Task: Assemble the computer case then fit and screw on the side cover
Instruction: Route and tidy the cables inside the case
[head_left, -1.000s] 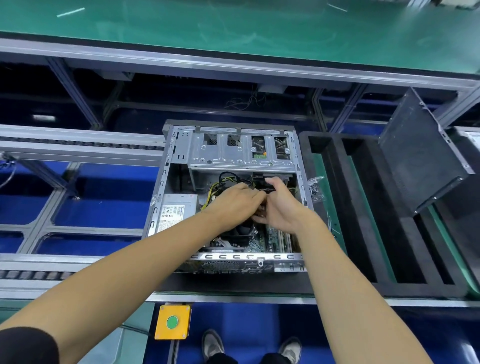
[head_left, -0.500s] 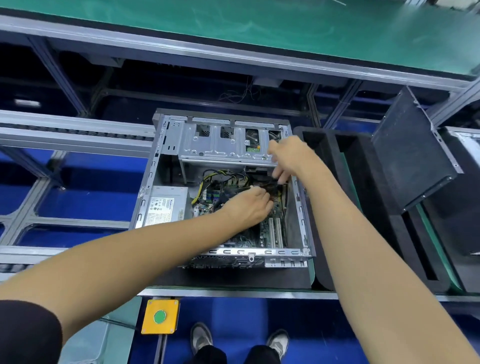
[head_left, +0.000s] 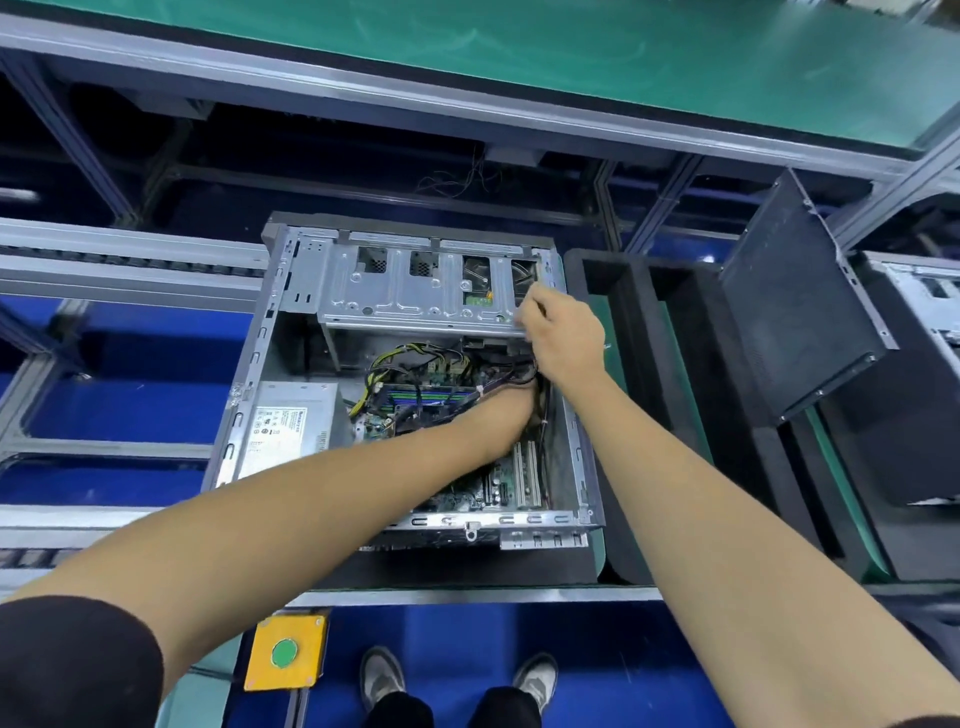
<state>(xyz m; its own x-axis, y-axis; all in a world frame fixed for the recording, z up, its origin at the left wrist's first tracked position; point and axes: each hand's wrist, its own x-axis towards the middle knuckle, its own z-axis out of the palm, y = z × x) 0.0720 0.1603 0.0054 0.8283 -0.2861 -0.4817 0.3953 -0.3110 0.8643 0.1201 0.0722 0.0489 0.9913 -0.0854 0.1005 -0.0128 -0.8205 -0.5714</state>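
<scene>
Both hands (head_left: 563, 332) at case (head_left: 584, 457) rt edge.

Conveyor bench (head_left: 457, 596) carries open computer case (head_left: 415, 291) beside black foam tray (head_left: 675, 415).

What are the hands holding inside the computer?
It cannot be told. The right hand sits at the metal drive cage's right end, over black cables; the left hand is partly hidden behind the right wrist.

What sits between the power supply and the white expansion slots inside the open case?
In the head view, the left forearm crosses there, over motherboard, between power supply and slots.
</scene>
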